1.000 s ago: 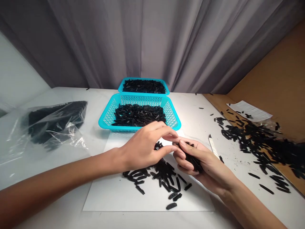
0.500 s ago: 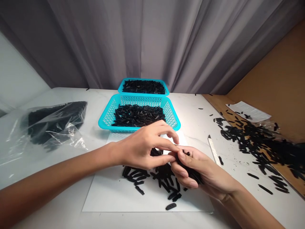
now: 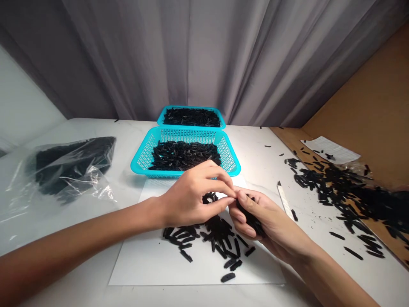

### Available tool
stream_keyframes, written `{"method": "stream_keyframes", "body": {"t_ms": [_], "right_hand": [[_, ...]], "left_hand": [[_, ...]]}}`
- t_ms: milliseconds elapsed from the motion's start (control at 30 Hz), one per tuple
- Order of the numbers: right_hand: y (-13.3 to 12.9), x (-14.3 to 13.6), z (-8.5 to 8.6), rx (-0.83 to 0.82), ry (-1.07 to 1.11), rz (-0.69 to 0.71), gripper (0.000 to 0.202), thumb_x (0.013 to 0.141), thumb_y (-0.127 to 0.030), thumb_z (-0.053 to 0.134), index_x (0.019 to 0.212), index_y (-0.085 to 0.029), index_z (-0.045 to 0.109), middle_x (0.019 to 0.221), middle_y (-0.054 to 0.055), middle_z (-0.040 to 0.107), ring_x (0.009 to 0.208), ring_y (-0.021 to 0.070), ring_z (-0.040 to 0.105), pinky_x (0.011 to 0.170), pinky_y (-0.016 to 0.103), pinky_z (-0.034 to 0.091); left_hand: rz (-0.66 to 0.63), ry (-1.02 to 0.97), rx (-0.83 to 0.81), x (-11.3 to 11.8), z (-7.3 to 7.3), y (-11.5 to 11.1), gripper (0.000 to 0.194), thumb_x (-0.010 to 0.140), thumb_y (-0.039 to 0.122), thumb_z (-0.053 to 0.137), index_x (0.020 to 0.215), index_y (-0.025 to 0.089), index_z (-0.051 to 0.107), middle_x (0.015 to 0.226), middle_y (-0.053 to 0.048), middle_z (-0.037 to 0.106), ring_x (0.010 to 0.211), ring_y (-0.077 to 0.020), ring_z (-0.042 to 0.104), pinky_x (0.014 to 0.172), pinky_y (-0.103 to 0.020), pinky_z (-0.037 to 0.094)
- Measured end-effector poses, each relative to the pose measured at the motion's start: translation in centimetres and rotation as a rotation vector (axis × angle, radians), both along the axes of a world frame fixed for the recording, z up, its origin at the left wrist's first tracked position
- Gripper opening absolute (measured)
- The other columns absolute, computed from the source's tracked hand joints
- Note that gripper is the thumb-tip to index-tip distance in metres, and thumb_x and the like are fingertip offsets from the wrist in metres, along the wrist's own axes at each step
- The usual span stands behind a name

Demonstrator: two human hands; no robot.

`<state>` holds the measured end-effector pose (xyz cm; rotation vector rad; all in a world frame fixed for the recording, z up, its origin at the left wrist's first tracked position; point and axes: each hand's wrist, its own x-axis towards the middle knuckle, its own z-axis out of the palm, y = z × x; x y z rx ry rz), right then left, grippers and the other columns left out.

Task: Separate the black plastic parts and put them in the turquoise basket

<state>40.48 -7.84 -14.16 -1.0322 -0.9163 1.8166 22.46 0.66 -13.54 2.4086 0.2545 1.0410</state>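
Observation:
My right hand (image 3: 260,209) is closed around a bunch of small flat black strips (image 3: 254,219), which show between its thumb and fingers. Against its thumb tip, my left hand (image 3: 198,194) pinches with thumb and forefinger; whatever lies in that pinch is hidden. Below both hands, loose black strips (image 3: 220,234) are scattered and heaped on a white sheet (image 3: 143,266). Just behind my left hand stands a turquoise plastic basket (image 3: 234,164) part-filled with similar strips.
Another turquoise basket (image 3: 223,123), full of black strips, stands at the back. On the left lies a clear plastic bag (image 3: 79,170) of black pieces. A white-handled craft knife (image 3: 284,198) is on the right, beside a spread pile of strips (image 3: 338,192) and a paper (image 3: 335,149).
Both hands have risen slightly and shifted left. The left fingertips have drawn together into a pinch at the right thumb, and more strips on the sheet are uncovered.

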Motion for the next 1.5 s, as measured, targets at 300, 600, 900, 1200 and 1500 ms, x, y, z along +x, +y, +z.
{"method": "stream_keyframes", "body": {"t_ms": [300, 600, 900, 1200, 1500], "right_hand": [[0.35, 0.07, 0.04, 0.016, -0.143, -0.159, 0.039, 0.093, -0.045, 0.064, 0.069, -0.019, 0.048, 0.056, -0.007, 0.04, 0.047, 0.0065, 0.025, 0.043, 0.022, 0.016], [0.48, 0.22, 0.13, 0.019, -0.123, -0.243, 0.029, 0.087, -0.04, 0.072, 0.076, -0.02, 0.054, 0.054, -0.007, 0.04, 0.048, 0.0075, 0.023, 0.042, 0.022, 0.015], [0.34, 0.36, -0.14, 0.065, -0.177, -0.299, 0.022, 0.085, -0.039, 0.074, 0.089, -0.02, 0.063, 0.051, -0.007, 0.04, 0.049, 0.008, 0.026, 0.043, 0.021, 0.016], [0.42, 0.43, -0.08, 0.081, -0.161, -0.302, 0.022, 0.085, -0.039, 0.074, 0.09, -0.021, 0.063, 0.052, -0.007, 0.04, 0.048, 0.0079, 0.027, 0.043, 0.021, 0.015], [0.27, 0.22, 0.11, 0.122, -0.192, -0.276, 0.025, 0.087, -0.041, 0.072, 0.08, -0.019, 0.061, 0.056, -0.005, 0.042, 0.049, 0.0074, 0.03, 0.043, 0.022, 0.015]], "left_hand": [[0.238, -0.026, -0.075, 0.24, -0.01, -0.05, 0.01, 0.084, 0.01, 0.066, 0.085, 0.017, 0.073, 0.089, -0.003, 0.072, 0.085, -0.0167, 0.06, 0.08, -0.032, 0.05], [0.224, 0.022, -0.188, 0.14, 0.15, -0.13, 0.013, 0.087, 0.013, 0.063, 0.092, 0.018, 0.074, 0.091, -0.003, 0.073, 0.088, -0.0177, 0.063, 0.082, -0.034, 0.05], [0.223, 0.02, -0.23, 0.27, 0.12, -0.12, 0.008, 0.087, 0.014, 0.068, 0.091, 0.018, 0.074, 0.09, -0.002, 0.074, 0.087, -0.0166, 0.065, 0.082, -0.033, 0.049], [0.215, 0.026, -0.256, 0.21, 0.19, -0.14, 0.006, 0.089, 0.018, 0.067, 0.09, 0.019, 0.073, 0.089, -0.001, 0.074, 0.086, -0.0166, 0.064, 0.079, -0.032, 0.049], [0.214, 0.097, -0.272, 0.25, 0.53, -0.43, 0.014, 0.094, 0.018, 0.061, 0.08, 0.018, 0.066, 0.082, 0.001, 0.071, 0.079, -0.014, 0.061, 0.075, -0.029, 0.046]]}}
